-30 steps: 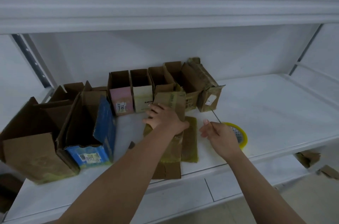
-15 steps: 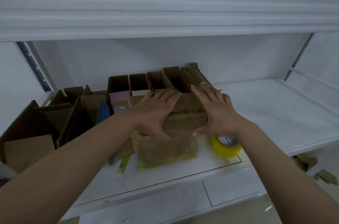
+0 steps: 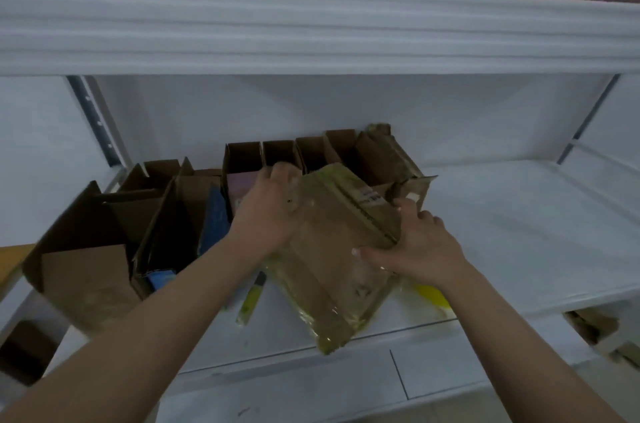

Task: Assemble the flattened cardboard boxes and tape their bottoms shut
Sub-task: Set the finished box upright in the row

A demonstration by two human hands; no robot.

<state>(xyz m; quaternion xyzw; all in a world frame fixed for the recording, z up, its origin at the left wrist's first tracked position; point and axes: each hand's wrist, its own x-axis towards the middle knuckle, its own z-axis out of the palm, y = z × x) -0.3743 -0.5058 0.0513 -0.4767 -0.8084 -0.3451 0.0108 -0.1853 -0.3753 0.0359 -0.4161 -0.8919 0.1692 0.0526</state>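
While both hands hold the flattened box (image 3: 332, 259) tilted just above the shelf (image 3: 519, 232), left hand (image 3: 273, 211) grips its far-left edge and right hand (image 3: 415, 246) clamps the right edge, thumb on top, probably to squeeze it open into a tube. Assembled boxes (image 3: 277, 159) sit in a row behind, out of the way. Yellow tape roll (image 3: 433, 296) lies partly hidden under the right wrist, close by for the bottom flaps.

Two hands are seen – left hand (image 3: 268, 211), right hand (image 3: 420, 249); one flattened box (image 3: 332, 259) is held, and one yellow tape roll (image 3: 431, 294) is partly hidden.
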